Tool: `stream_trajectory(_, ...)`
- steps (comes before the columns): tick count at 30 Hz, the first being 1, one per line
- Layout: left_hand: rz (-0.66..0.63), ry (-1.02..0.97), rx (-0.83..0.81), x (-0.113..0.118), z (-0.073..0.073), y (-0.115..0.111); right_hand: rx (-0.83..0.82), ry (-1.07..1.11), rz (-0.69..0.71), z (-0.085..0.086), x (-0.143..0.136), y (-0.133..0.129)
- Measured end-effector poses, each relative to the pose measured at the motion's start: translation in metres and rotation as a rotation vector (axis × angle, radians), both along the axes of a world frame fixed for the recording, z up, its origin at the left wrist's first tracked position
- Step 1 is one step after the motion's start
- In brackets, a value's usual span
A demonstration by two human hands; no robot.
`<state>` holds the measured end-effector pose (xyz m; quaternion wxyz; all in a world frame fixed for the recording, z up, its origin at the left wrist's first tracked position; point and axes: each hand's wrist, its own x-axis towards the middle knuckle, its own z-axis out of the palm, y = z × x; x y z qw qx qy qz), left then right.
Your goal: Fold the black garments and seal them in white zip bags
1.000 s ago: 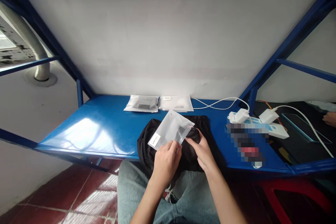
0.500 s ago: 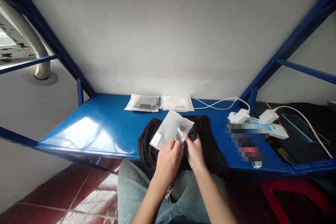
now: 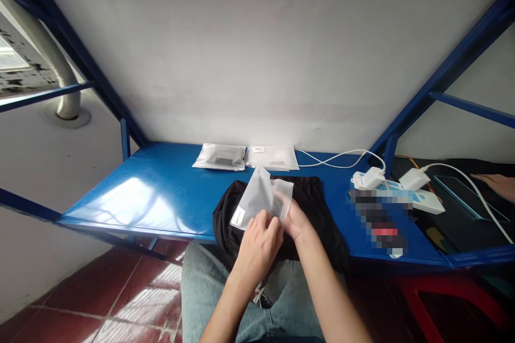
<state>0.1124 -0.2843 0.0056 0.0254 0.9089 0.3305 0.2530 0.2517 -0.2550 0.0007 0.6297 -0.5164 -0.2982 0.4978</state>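
My left hand (image 3: 260, 241) pinches the pouch (image 3: 256, 198) over black cloth (image 3: 316, 203) — my right hand (image 3: 298, 221) sits inside or behind it, grip I can't tell.

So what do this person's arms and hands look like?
The left hand and right hand are ungloved, without watch or bracelet. Both forearms show no sleeves as far as they're visible. Part of the right hand is hidden, so I can't tell about rings there.

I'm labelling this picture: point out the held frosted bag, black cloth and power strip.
Frosted bag (image 3: 255, 198), head view: middle of its front.
Black cloth (image 3: 314, 198), head view: its upper right part.
Power strip (image 3: 431, 203), head view: its right end.
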Motion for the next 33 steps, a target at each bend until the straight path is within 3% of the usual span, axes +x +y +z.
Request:
stream_trajectory(5, 0.045, -0.049, -0.032, -0.005, 0.001, 0.004, -0.025, 0.109, -0.082, 0.002, 0.007, -0.006)
stream_trajectory(12, 0.057, 0.011, -0.004, -0.001, 0.003, 0.006, 0.087, 0.278, -0.209, 0.005, 0.000, -0.001)
stream_trajectory(17, 0.080, -0.032, -0.070, -0.017, -0.006, 0.005, 0.090, 0.218, -0.074, 0.001, -0.003, -0.044)
stream_trajectory(20, 0.081, -0.073, -0.085, -0.027, -0.017, 0.001, 0.034, 0.144, -0.092, -0.002, -0.003, -0.066)
stream_trajectory(26, 0.076, -0.069, -0.088, -0.035, -0.026, -0.003, 0.054, 0.167, -0.096, -0.003, 0.000, -0.054)
stream_trajectory(29, 0.010, -0.152, -0.106, -0.046, -0.024, -0.001, 0.037, 0.033, -0.140, -0.008, 0.005, -0.066)
stream_trajectory(33, -0.022, -0.257, -0.086, -0.057, -0.024, 0.001, 0.029, -0.382, -0.165, -0.010, 0.011, -0.100)
